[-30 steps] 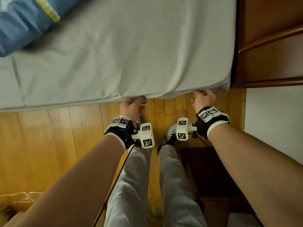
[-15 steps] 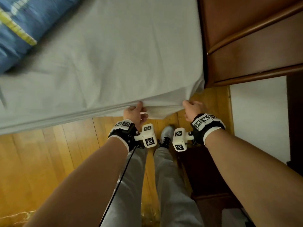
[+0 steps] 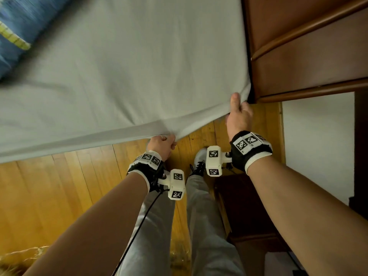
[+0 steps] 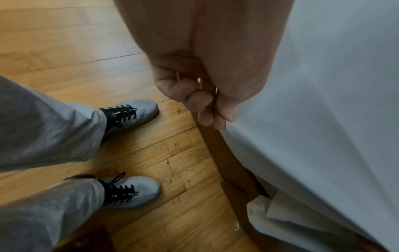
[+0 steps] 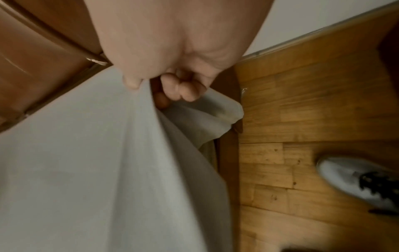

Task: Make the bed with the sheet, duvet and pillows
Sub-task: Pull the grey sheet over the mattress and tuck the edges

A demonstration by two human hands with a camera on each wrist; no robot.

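Grey sheet (image 3: 139, 66) edge gripped by both hands, left (image 3: 161, 145) and right (image 3: 239, 116).

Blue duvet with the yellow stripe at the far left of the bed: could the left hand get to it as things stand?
Probably not at once. The left hand grips the hem of the pale grey sheet at the bed's near edge, while the blue duvet with the yellow stripe lies far across the mattress. Nothing blocks the way.

grey sheet (image 3: 123, 68) over mattress, corner lifted.

One sheet (image 3: 139, 66); one blue duvet (image 3: 14, 32) (partly seen); two hands (image 3: 162, 145); two shoes (image 4: 131, 112).
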